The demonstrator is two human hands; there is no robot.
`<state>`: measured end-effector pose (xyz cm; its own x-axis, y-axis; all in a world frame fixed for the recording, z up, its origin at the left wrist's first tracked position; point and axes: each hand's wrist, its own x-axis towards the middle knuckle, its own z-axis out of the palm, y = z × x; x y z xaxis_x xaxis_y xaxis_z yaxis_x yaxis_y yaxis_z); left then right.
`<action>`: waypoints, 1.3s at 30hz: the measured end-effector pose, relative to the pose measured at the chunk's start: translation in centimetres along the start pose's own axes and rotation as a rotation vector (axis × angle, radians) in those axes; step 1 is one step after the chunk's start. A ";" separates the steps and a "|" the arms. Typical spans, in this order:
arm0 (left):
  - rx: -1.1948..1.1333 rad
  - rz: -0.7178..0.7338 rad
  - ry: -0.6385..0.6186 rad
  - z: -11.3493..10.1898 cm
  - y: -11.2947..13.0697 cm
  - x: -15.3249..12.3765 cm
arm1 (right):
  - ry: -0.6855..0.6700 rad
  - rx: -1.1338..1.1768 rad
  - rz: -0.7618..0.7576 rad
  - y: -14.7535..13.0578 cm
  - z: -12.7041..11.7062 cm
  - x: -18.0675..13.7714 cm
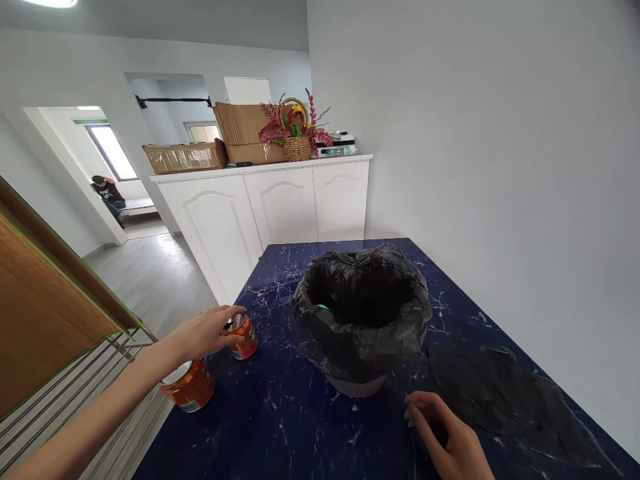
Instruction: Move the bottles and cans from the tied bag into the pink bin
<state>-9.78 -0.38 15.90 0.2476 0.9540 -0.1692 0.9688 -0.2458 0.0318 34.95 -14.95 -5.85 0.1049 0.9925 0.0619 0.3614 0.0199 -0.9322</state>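
My left hand (206,332) reaches across the dark blue marble table (280,427) and closes its fingers round the top of an upright orange can (244,339). A second orange can (189,385) stands nearer me, under my left forearm. My right hand (447,437) rests curled on the table near the front edge, just left of a flat black bag (505,400); whether it pinches that bag is unclear. Between the hands stands a small bin lined with a black bag (361,313), open at the top.
A grey wall runs along the table's right side. Behind the table stands a white cabinet (280,200) with cardboard boxes and a flower basket (296,133). At the left is a wooden railing (45,300), and far off a person sits in a doorway.
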 end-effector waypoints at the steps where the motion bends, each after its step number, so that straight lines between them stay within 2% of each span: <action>1: -0.006 0.007 -0.002 0.3 -0.1 0.1 | 0.000 0.009 0.003 0.0 0.0 0.0; 4: -0.029 0.034 -0.009 -0.2 -0.2 0.6 | 0.006 0.014 -0.002 0.0 0.0 0.1; 6: -0.056 0.041 0.017 -1.8 0.0 0.8 | 0.011 0.013 -0.006 0.1 0.0 0.1; 7: -0.065 0.037 0.068 -3.0 0.2 0.9 | 0.012 0.012 -0.005 0.1 0.0 0.1; 8: -0.071 0.025 0.155 -4.4 0.6 0.8 | 0.013 0.009 -0.005 0.1 0.0 0.1; 11: -0.098 0.005 0.519 -9.0 2.9 0.0 | 0.003 -0.004 -0.003 0.2 0.0 0.0; 12: -0.147 0.011 0.607 -10.3 4.1 -0.4 | -0.003 -0.006 -0.001 0.2 0.0 0.0; 14: -0.283 0.084 0.700 -12.3 7.0 -1.4 | -0.010 -0.005 0.005 0.1 0.1 0.0; 16: -0.388 0.225 0.686 -13.1 10.1 -1.9 | -0.009 -0.001 0.008 0.0 0.1 0.0; 18: -0.418 0.363 0.603 -13.1 13.0 -1.8 | -0.001 0.002 0.003 -0.1 0.1 -0.1; 22: -0.360 0.538 0.417 -11.2 17.4 0.0 | 0.008 0.007 -0.025 -0.4 0.2 -0.1; 25: -0.298 0.610 0.305 -9.3 19.1 1.7 | 0.012 0.020 -0.042 -0.5 0.3 -0.1; 28: -0.244 0.623 0.239 -8.3 19.5 2.6 | -0.007 0.029 -0.029 -0.2 0.3 0.0; 32: -0.230 0.530 0.242 -8.9 18.4 2.2 | -0.044 0.056 -0.002 0.4 0.2 0.2; 35: -0.240 0.435 0.336 -9.8 16.4 1.1 | -0.040 0.054 -0.005 0.6 0.2 0.1; 39: -0.220 0.274 0.461 -9.6 11.7 -1.0 | -0.024 0.036 -0.015 0.6 0.3 0.0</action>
<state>1.46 -2.54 25.94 0.4217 0.8489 0.3187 0.8359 -0.5001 0.2260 34.87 -14.87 -6.48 0.0772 0.9947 0.0675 0.3290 0.0385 -0.9436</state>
